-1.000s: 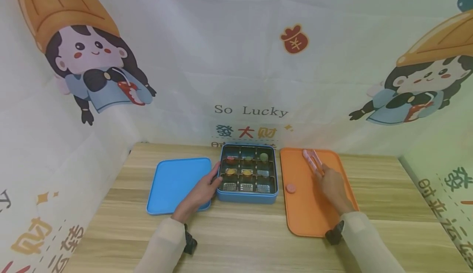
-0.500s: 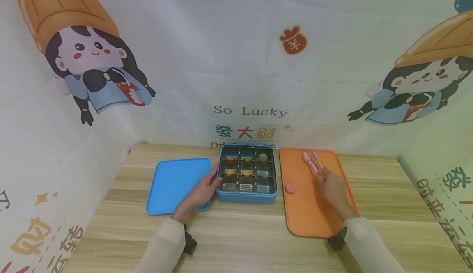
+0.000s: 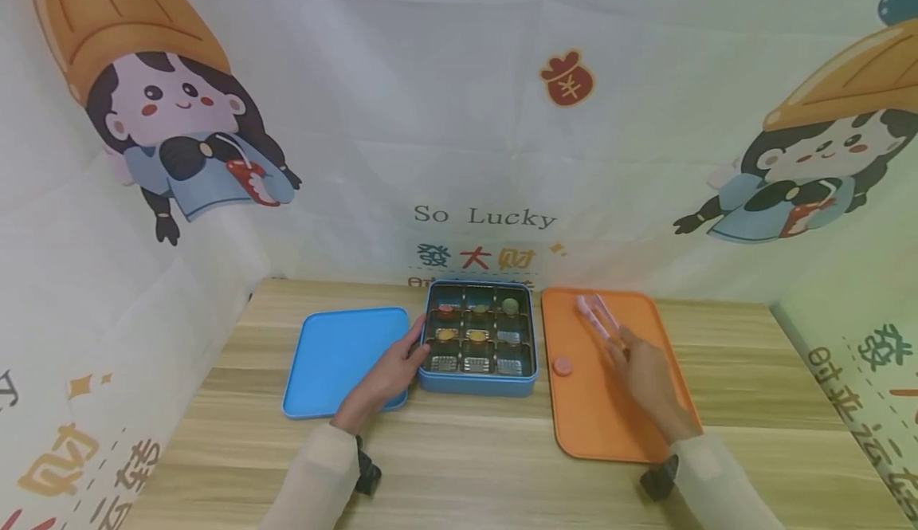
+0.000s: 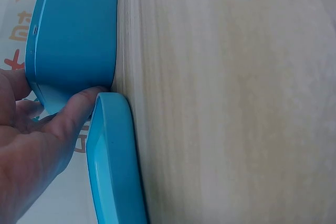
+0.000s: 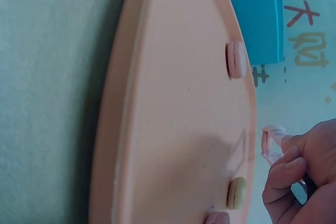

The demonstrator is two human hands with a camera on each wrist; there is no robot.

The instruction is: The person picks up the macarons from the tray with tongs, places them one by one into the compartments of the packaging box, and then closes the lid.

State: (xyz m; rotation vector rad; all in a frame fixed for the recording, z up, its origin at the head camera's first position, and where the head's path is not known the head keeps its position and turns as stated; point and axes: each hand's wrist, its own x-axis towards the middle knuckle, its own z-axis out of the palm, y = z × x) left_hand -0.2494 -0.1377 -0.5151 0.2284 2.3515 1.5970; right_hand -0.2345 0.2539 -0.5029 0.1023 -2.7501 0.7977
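At far left, shallow, square blue lid [image 3: 344, 363]: lies flat, presumably parked out of the way of the work. Next, left hand [image 3: 390, 369]: touches, with fingers extended rather than clenched, the left wall of a square blue box with a shiny, dark compartmented insert [image 3: 476, 385], probably to steady it. Inside, kept apart by dividers: one reddish macaron [image 3: 445, 312] and two greenish macarons [image 3: 510, 307] at the back, two yellow macarons [image 3: 477, 338] in the middle row. Farther right, flat, rectangular orange tray [image 3: 598, 430]: sits close to the box, likely for a short reach; bears a round pink macaron [image 3: 562, 366] near its left edge and a pale green macaron [image 5: 237, 193]. Over the tray, right hand [image 3: 647, 372]: grasps slender pale pink tongs [image 3: 595, 321] behind the tips, likely to spare direct touch; apparently pinches something pink there, too small for certainty.
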